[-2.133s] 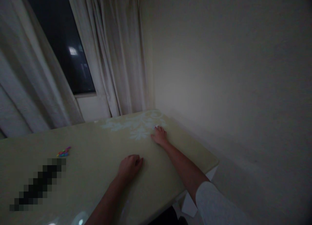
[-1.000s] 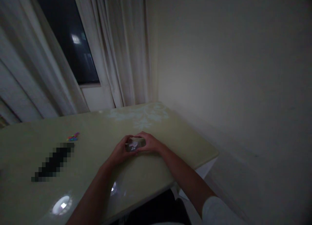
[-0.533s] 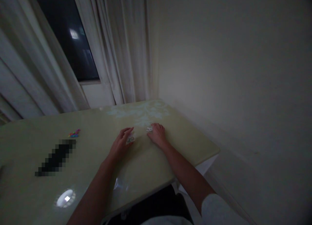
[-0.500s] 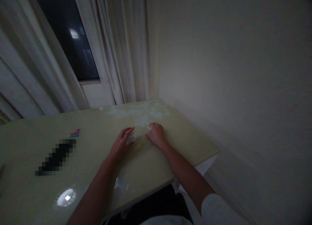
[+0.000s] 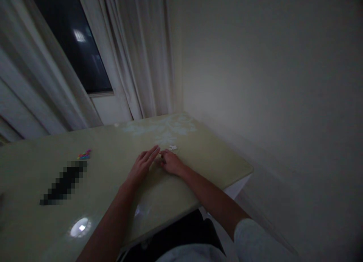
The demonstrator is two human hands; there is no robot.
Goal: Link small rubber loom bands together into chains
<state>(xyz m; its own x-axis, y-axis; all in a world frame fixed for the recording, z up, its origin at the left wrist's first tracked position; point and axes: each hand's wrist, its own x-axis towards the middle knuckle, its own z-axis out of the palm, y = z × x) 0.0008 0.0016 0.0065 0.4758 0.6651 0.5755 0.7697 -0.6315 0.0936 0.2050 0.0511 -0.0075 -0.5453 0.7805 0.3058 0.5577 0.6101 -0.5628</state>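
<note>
White pieces (image 5: 172, 147) lie on the table (image 5: 113, 178) near the centre of the frame, uncovered now that the right hand (image 5: 172, 164) has moved off them towards the left hand (image 5: 141, 166), so neither hand holds them. Left fingers reach out nearly straight, close together; right fingers curl inward, and whether they pinch anything I can't tell. Whatever lies between the hands is hidden, and a blocky blur masks something dark at lower left.
</note>
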